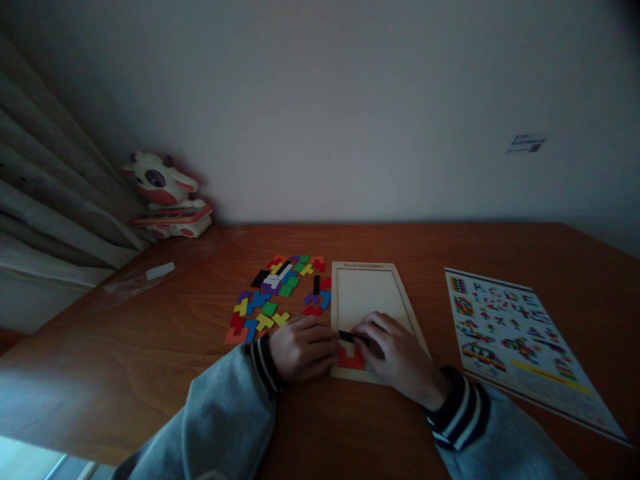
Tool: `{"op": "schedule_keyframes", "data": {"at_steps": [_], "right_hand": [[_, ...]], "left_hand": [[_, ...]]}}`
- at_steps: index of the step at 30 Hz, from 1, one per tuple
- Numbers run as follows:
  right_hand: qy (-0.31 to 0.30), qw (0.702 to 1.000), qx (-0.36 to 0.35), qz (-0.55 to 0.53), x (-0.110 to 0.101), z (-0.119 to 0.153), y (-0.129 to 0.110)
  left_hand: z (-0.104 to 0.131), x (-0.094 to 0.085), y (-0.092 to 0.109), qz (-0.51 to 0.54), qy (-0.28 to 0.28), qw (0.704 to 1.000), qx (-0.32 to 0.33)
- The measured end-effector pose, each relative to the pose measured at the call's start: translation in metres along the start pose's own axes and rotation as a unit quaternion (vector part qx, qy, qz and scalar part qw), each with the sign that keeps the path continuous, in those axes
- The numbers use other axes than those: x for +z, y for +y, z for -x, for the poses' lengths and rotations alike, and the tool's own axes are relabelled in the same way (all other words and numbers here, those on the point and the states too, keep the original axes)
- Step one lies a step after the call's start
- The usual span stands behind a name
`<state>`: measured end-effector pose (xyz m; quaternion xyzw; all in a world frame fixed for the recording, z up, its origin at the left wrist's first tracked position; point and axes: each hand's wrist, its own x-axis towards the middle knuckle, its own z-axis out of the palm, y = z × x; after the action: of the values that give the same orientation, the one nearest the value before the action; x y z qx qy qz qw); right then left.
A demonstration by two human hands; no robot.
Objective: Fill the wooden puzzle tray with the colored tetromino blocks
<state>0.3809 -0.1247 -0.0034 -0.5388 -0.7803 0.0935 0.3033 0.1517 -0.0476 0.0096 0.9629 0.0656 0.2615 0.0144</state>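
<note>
My right hand point(397, 353) is over the lower part of a wooden puzzle tray point(371, 293). Its thumb and fingers pinch a black bar-shaped puzzle piece point(346, 336), partly hidden by the fingers. Just below that piece, a red-orange puzzle piece point(350, 358) lies inside the tray's frame. My left hand point(305, 347) rests palm down at the tray's left edge, fingers loosely bent and fingertips close to the black piece. I see nothing held in it. Loose coloured puzzle pieces point(269, 309) lie just beyond and left of my left hand.
A printed pattern sheet point(520, 333) lies on the brown table point(165, 353) to the right. At the back left stands a cow-shaped toy keyboard point(170, 200) beside a curtain point(50, 200). Clear plastic wrap with a white label point(160, 271) lies near the left edge.
</note>
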Motion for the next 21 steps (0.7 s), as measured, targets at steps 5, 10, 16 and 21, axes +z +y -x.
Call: {"op": "schedule_keyframes", "data": {"at_steps": [5,10,16,21], "right_hand": [[0.001,1.000,-0.005,0.000,-0.001,-0.001,-0.001],[0.000,1.000,-0.004,0.002,0.000,0.000,0.000],[0.005,1.000,-0.003,0.009,0.000,0.000,0.002],[0.000,1.000,0.002,0.000,-0.001,0.000,0.001]], "left_hand": [[0.000,0.000,-0.001,-0.036,0.017,0.998,-0.057],[-0.001,-0.003,-0.002,-0.053,0.005,0.989,-0.135],[0.003,0.002,-0.006,-0.066,-0.027,0.976,-0.207],[-0.006,0.012,-0.020,-0.080,0.000,0.967,-0.240]]}}
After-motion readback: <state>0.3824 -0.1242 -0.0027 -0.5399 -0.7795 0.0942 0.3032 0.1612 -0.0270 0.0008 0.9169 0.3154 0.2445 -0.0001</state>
